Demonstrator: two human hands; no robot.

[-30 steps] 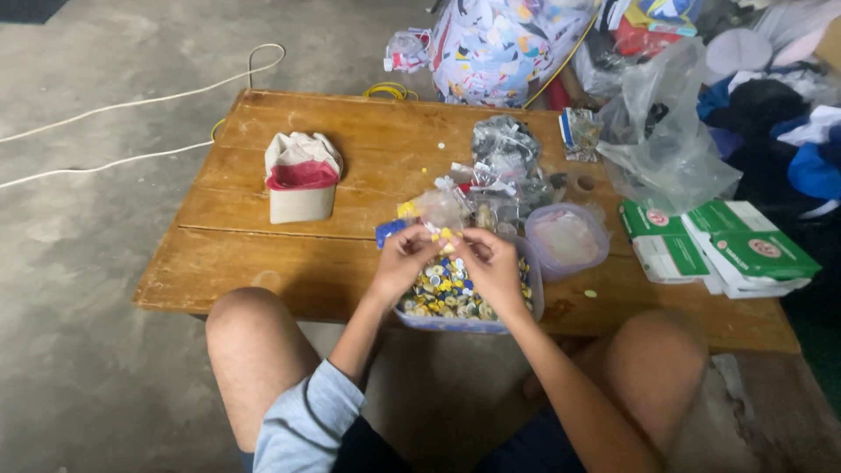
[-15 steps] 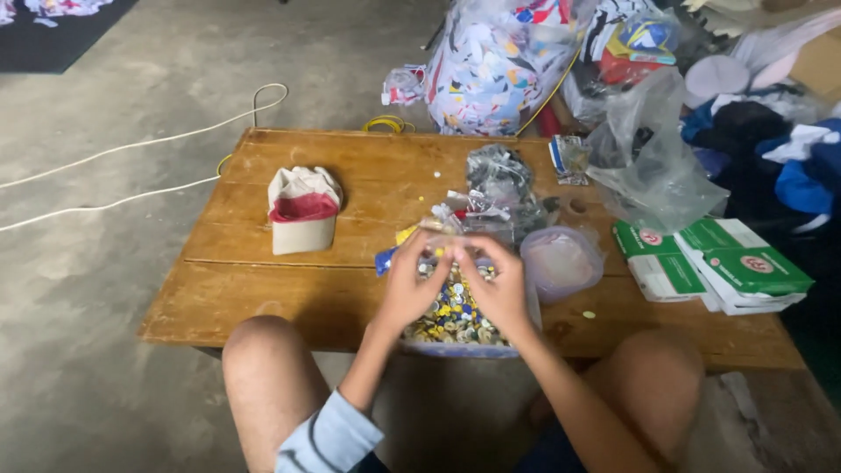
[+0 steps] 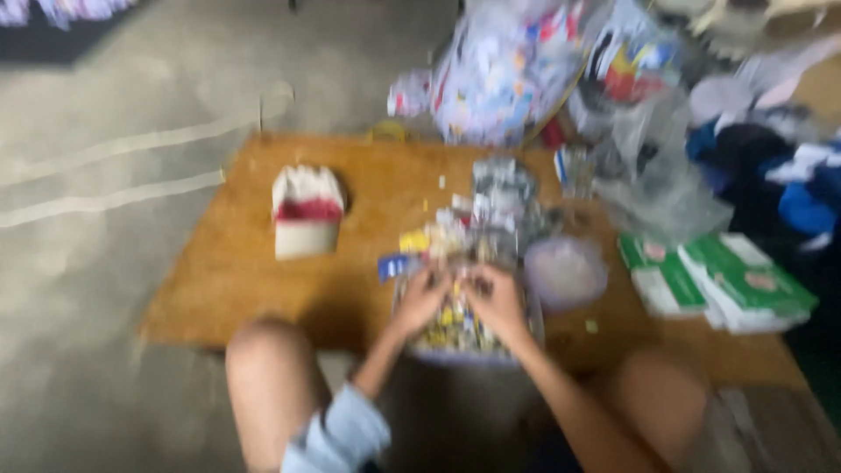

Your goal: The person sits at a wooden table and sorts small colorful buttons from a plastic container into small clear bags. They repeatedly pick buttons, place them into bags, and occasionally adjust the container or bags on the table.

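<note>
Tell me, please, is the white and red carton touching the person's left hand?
Apart. The head view shows bare wooden table between the white and red carton and the left hand.

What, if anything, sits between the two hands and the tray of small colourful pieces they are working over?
Nothing visible does. The left hand and right hand sit close together directly above the tray of small colourful pieces at the near edge of the wooden table. The frame is blurred, so what the fingers pinch cannot be told.
</note>
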